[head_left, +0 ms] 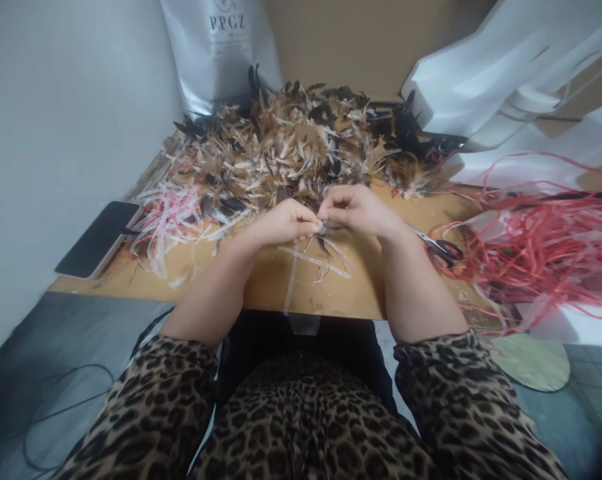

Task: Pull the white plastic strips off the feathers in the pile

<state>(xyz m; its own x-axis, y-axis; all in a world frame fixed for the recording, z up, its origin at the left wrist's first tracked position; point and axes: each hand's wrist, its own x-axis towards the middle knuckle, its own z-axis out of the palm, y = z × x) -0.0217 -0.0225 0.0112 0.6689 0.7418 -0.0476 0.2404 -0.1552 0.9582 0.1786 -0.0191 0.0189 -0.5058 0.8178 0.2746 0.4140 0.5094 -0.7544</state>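
Head view: your forearms run up from the leopard-print sleeves (171, 380) and meet over the table (261, 280) near its front edge. Your left hand (283, 223) and right hand (355, 210) are both pinched shut, fingertips touching, on a small dark feather (322, 241) held between them; its exact shape is hard to make out. Clear strips (305, 263) lie just below, at 6 o'clock. The feather pile (291, 147) sits at 12 o'clock, scissors (443, 248) at 3 o'clock, partly behind your right wrist, red cords (545, 247) beyond, a phone (98, 239) at 9 o'clock
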